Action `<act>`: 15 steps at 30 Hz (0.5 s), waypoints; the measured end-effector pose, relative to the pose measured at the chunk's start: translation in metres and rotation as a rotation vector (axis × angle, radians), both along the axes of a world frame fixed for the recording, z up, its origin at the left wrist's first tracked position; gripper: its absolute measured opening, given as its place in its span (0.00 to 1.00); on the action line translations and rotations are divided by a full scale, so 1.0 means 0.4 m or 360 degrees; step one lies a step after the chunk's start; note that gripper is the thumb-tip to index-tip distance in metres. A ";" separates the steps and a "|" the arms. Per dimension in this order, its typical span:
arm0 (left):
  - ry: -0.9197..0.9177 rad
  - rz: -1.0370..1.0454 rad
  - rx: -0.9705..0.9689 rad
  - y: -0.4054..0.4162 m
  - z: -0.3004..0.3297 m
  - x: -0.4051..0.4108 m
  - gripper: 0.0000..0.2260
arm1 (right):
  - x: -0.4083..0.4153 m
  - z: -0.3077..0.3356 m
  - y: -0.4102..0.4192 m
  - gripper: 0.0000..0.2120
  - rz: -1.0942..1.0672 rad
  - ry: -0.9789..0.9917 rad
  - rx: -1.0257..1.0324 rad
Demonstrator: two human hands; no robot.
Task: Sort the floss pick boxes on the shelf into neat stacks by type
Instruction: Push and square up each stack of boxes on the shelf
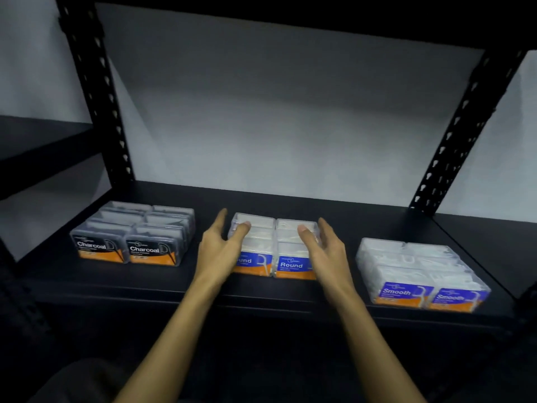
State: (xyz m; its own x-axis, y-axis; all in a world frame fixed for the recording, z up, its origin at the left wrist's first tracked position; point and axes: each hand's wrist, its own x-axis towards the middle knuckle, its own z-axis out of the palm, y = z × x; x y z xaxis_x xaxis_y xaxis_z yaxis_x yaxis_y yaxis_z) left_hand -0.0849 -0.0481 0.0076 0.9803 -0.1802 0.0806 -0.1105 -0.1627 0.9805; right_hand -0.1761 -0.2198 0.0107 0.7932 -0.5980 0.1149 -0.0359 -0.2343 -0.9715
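Three groups of clear floss pick boxes stand on the black shelf (334, 210). The Charcoal boxes (130, 232) with black-and-orange labels sit at the left in two rows. The Round boxes (276, 245) with blue-and-orange labels sit in the middle. The Smooth boxes (418, 274) sit at the right near the front edge. My left hand (222, 248) is at the left side of the Round group, its thumb on top of the boxes. My right hand (322, 245) is at the right side, thumb over the top. Both hands have fingers spread and grip nothing.
Black perforated uprights stand at the back left (96, 91) and back right (462, 132). A white wall lies behind the shelf. Another dark shelf (37, 138) shows at the far left. Bare shelf surface lies between the three groups and behind them.
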 end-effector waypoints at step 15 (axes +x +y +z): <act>-0.0169 0.0007 0.0017 -0.009 -0.020 -0.013 0.12 | 0.013 -0.023 0.021 0.29 -0.0051 -0.0074 -0.0018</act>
State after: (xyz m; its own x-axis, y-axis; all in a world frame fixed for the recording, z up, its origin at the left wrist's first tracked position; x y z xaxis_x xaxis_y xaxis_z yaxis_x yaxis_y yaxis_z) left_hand -0.0903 -0.0516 -0.0005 0.9671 -0.1775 0.1821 -0.2129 -0.1740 0.9614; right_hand -0.1711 -0.2114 0.0013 0.7673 -0.6214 0.1582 0.0015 -0.2450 -0.9695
